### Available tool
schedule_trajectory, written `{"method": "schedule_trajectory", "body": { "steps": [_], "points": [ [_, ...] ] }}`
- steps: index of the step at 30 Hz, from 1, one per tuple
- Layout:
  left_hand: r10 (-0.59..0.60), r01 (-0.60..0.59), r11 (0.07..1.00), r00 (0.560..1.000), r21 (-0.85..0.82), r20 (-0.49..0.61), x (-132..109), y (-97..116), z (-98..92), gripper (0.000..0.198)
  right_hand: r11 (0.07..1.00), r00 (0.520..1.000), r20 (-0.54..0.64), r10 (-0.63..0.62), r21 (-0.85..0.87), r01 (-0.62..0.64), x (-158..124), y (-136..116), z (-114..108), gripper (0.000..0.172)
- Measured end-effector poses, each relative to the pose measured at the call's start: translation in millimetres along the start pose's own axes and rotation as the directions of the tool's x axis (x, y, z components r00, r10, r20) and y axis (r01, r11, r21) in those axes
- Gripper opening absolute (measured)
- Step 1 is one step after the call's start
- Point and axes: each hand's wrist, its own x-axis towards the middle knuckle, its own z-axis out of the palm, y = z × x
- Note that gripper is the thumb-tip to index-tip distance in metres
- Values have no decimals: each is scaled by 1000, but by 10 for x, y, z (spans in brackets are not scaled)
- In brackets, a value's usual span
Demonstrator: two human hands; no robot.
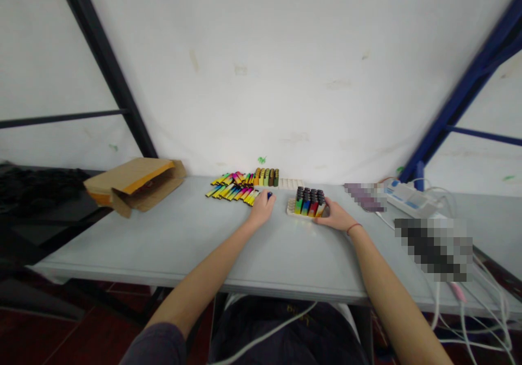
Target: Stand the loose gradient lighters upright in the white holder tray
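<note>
My left hand [262, 208] is closed around a lighter [269, 195]; just its dark end sticks out past the fingers. Under and beyond that hand lies a loose pile of shiny, multicoloured lighters [232, 191]. My right hand [335, 216] grips the right end of a white tray [291, 207], thumb at the front and fingers behind. Rows of upright lighters [310, 202] with black tops stand in this tray, while holes at its left end show bare. Behind the pile, a second group of upright yellow and green lighters [267, 177] stands beside a white slotted tray [291, 183].
An open cardboard box [134, 183] lies on the left of the grey table [171, 245]. To the right are a power strip [410, 197], white cables [438, 305] and two blurred-out items. A white wall [261, 82] rises behind the table.
</note>
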Motion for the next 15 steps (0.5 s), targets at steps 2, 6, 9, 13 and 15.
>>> {"method": "schedule_trajectory", "body": {
  "steps": [2,6,9,13,15],
  "points": [
    [-5,5,1000,1000,16,-6,-9,-4,14,18,1000,1000,5,1,-20,-1,1,-5,-5,71],
    [11,-11,1000,1000,4,10,-51,-7,11,20,1000,1000,7,2,-32,-2,3,-6,0,74],
    [25,-25,1000,999,-5,21,-75,-3,0,24,999,1000,-2,13,-35,-13,3,-10,9,76],
    [29,-29,999,999,22,35,-78,3,1,23,1000,1000,-18,4,-1,-4,-1,-16,22,73],
    [20,-21,999,999,28,42,-73,4,4,23,1000,999,-38,9,8,-8,-4,-16,25,71]
  ]
}}
